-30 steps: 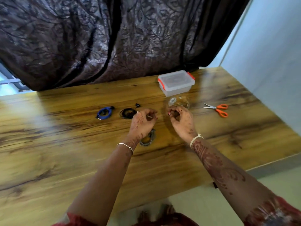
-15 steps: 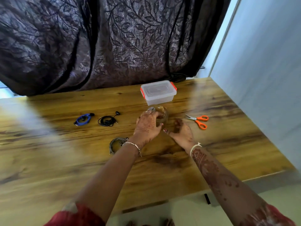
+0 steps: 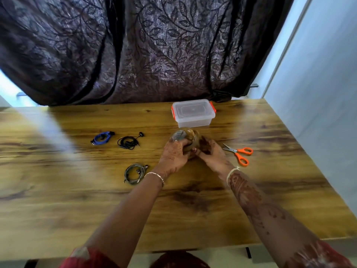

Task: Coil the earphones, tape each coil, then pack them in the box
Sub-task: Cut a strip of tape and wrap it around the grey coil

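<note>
A roll of clear tape [image 3: 184, 136] is held upright just above the wooden table [image 3: 77, 200]. My left hand [image 3: 174, 154] grips its left side and my right hand [image 3: 209, 152] pinches at its near edge. Three coiled earphones lie to the left: a blue one [image 3: 102, 137], a black one [image 3: 128, 142] and a grey one [image 3: 134, 173] nearest my left wrist. The clear plastic box [image 3: 193, 113] with orange clips stands shut behind the tape.
Orange-handled scissors [image 3: 240, 154] lie just right of my right hand. A dark leaf-patterned curtain [image 3: 146, 49] hangs behind the table. A pale wall [image 3: 318, 84] runs close along the table's right edge.
My hands left the grey coil lying on the table and moved back and right. They have taken hold of the tape roll and lifted it on edge.
</note>
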